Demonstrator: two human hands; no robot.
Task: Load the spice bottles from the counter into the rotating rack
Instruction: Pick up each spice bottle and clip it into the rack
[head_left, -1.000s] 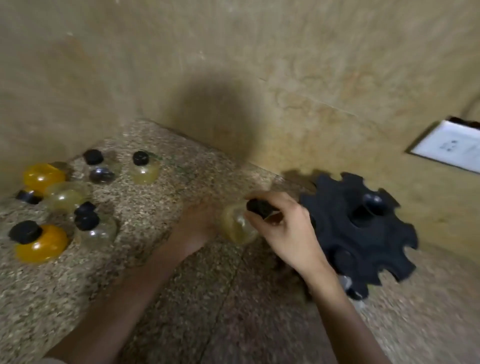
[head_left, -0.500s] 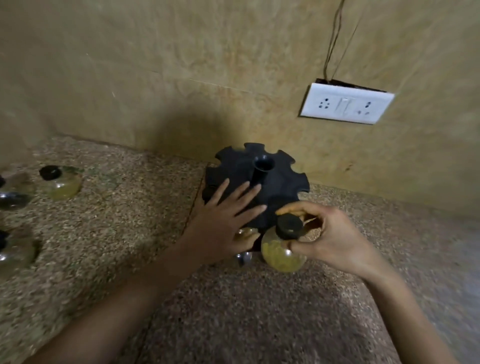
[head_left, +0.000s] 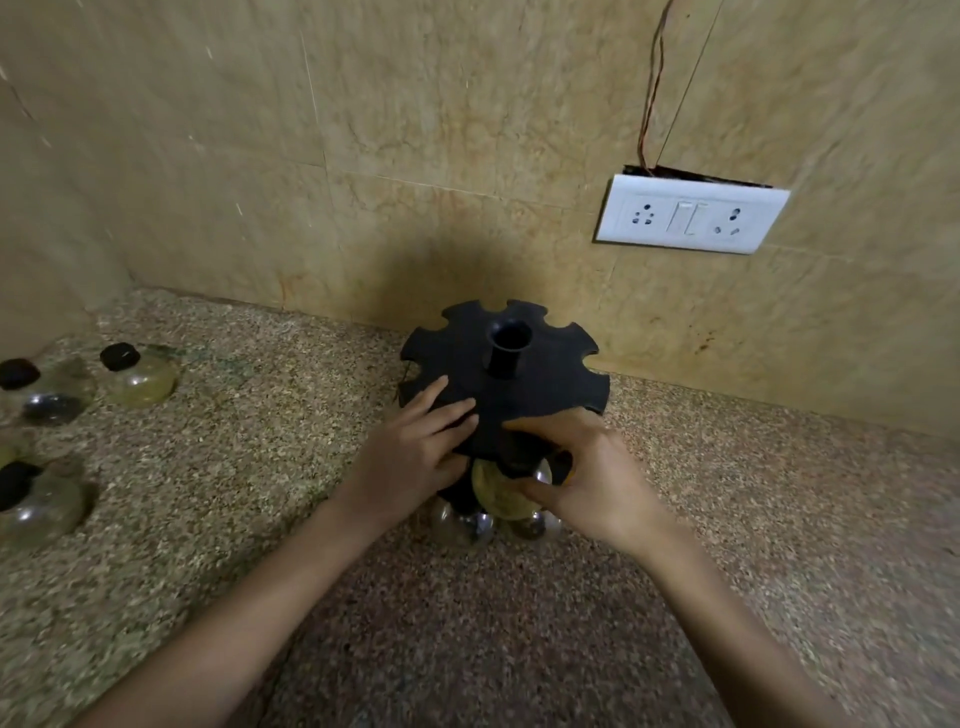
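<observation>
1. Black rotating rack (head_left: 524, 384): stands on the counter (head_left: 260, 415), near the wall.
2. Your left hand (head_left: 410, 457): fingers (head_left: 447, 410) spread flat on the rack's top.
3. Your right hand (head_left: 587, 483): thumb and fingers pinching a yellowish spice bottle (head_left: 493, 493) at the rack's near edge, below its top disc.
4. Loose stock: black-capped bottles (head_left: 140, 374) at the counter's far left, well apart from the rack.

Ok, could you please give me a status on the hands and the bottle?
Left hand flat on rotating rack top. Right hand grips yellowish spice bottle under rack's near edge. Nothing seen blocking; other bottles wait left on counter.
</observation>
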